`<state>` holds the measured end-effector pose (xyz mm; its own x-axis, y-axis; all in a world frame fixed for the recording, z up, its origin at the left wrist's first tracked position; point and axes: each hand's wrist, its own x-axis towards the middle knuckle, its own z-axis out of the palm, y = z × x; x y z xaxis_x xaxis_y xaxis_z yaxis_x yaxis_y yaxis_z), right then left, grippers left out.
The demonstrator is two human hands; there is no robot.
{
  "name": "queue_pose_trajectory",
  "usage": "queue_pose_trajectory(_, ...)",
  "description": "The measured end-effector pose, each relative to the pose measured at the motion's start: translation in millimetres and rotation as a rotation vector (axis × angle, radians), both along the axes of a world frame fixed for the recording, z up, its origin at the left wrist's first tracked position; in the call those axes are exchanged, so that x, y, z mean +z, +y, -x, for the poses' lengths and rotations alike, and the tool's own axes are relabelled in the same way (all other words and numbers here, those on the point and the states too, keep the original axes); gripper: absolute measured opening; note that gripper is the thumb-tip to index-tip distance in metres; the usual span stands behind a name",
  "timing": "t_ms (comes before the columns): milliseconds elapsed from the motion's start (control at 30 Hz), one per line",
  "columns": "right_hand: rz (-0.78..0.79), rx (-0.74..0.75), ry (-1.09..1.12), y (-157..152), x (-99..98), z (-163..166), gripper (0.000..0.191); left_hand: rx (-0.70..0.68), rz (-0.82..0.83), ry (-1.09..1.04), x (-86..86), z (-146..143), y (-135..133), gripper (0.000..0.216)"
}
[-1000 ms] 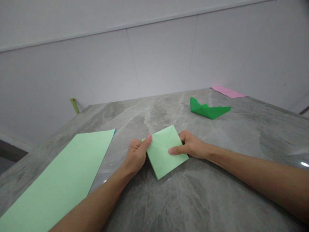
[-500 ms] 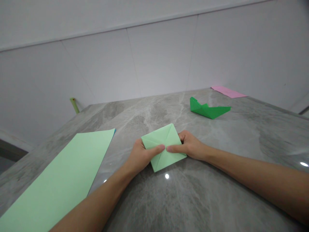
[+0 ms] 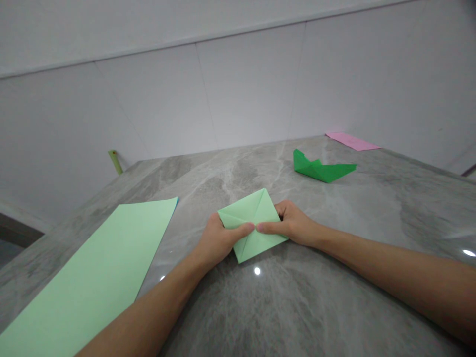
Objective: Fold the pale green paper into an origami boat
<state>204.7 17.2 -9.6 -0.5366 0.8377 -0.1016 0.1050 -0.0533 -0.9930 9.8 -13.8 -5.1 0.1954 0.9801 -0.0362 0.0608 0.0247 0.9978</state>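
Note:
A light green sheet of paper folded into a small square (image 3: pixel 247 206), its creases meeting in the middle, is held above the table between both hands. My left hand (image 3: pixel 219 239) grips its left side, thumb lying on top near the centre. From the right, my right hand (image 3: pixel 297 225) pinches the opposite side, its thumb tip almost meeting the left one. The other fingers of both hands are mostly hidden under or behind the paper.
Large light green sheets (image 3: pixel 100 267) lie at the left of the grey marbled table (image 3: pixel 316 307). Beyond my right hand rests a dark green folded paper boat (image 3: pixel 323 171). Pink paper (image 3: pixel 353 141) lies by the white wall at the back right.
The folded paper's near corner has risen very slightly. Both hands keep their grip in nearly the same place.

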Motion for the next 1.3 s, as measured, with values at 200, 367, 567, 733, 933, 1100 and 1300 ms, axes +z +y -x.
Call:
queue_pose_trajectory(200, -0.036, -0.004, -0.017, 1, -1.1, -1, 0.028, 0.045, -0.008, -0.003, 0.1, -2, 0, 0.03)
queue_pose_trajectory(367, -0.031, 0.002, 0.011, 1, -1.4, -1, 0.026, 0.068, -0.011, -0.034, 2.2, -4, -1, 0.032)
queue_pose_trajectory(567, -0.051, 0.032, 0.073, 3, -0.2, 0, 0.028, 0.128, 0.012, -0.107, 2.6, -1, 2, 0.034)
queue_pose_trajectory(733, -0.121, 0.02, 0.077, 6, -2.6, -1, 0.03, 0.203, -0.001, -0.13, -0.1, 3, 7, 0.036)
queue_pose_trajectory(933, -0.265, -0.029, 0.029, 10, -7.4, -4, 0.041, 0.254, -0.031, -0.172, -1.5, 7, 9, 0.036)
queue_pose_trajectory(1100, -0.288, -0.087, 0.027, 10, -6.2, -3, 0.04, 0.277, -0.055, -0.19, -1.2, 7, 11, 0.038)
queue_pose_trajectory(1300, -0.489, -0.286, -0.057, 5, -1.3, -2, 0.034, 0.279, -0.119, -0.147, 0.4, 8, 12, 0.034)
